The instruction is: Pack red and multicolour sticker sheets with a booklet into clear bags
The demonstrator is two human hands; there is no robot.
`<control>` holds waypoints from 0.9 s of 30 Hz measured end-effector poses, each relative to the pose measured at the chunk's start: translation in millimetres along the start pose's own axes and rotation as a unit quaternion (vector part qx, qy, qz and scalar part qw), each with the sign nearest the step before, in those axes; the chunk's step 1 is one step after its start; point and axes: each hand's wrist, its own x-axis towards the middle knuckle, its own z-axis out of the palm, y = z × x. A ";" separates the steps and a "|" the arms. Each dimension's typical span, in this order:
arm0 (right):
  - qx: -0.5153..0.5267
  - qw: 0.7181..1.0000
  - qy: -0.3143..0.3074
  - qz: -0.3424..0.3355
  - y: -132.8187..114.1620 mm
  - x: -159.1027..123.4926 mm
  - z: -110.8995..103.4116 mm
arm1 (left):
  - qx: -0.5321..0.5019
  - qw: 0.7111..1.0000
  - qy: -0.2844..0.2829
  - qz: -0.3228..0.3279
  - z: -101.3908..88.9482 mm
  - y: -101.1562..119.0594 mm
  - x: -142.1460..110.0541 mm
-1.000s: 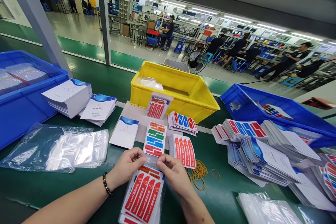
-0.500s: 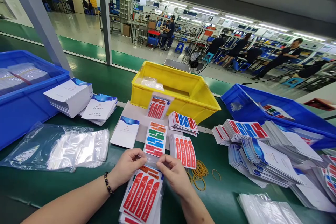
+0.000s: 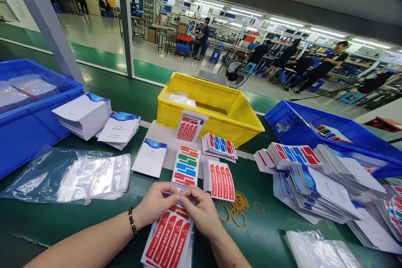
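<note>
My left hand (image 3: 158,204) and my right hand (image 3: 202,210) meet at the top edge of a clear plastic bag, thumbs and fingertips pinched on it. Inside the bag, a label sheet (image 3: 169,238) shows red "Max Level" and "Min Level" strips. More bagged sheets lie under it, partly hidden. Just beyond my fingers is a stack of coloured label sheets (image 3: 186,165) in orange, green, blue and red. Beside my right hand stands a pile of red label sheets (image 3: 219,180). A white booklet (image 3: 150,158) with a blue top lies beyond my left hand.
Loose rubber bands (image 3: 239,205) lie right of my hands. Clear empty bags (image 3: 109,176) are at left. A yellow bin (image 3: 213,123) stands ahead, with a blue bin (image 3: 28,134) at left and another blue bin (image 3: 345,134) behind booklet piles (image 3: 323,192) at right.
My hands have come together along the bag's top edge, the right one moving left and the left one right. The bag has shifted slightly. A person in the background has moved left.
</note>
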 end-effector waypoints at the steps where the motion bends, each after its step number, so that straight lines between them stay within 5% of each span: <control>1: -0.009 1.000 0.000 -0.008 -1.1 -0.2 0.1 | 0.012 1.000 0.000 0.003 0.2 0.4 -0.2; 7: -0.089 0.990 0.006 -0.108 7.3 1.1 -7.9 | 0.166 0.982 0.019 0.086 -8.8 4.0 -0.8; 12: -0.233 0.942 0.087 -0.224 11.6 -2.6 -10.1 | 0.202 0.960 0.089 0.172 -20.9 4.6 0.4; 16: -0.312 0.913 0.027 -0.262 5.4 -14.7 3.1 | 0.183 0.961 0.106 0.175 -22.9 2.3 1.2; 20: -0.344 0.908 -0.027 -0.238 7.8 -28.6 7.2 | 0.156 0.962 0.131 0.182 -24.0 2.3 2.3; 27: -0.331 0.935 0.082 -0.094 38.8 -53.1 -19.0 | 0.046 0.964 0.194 0.177 -34.4 14.6 -15.1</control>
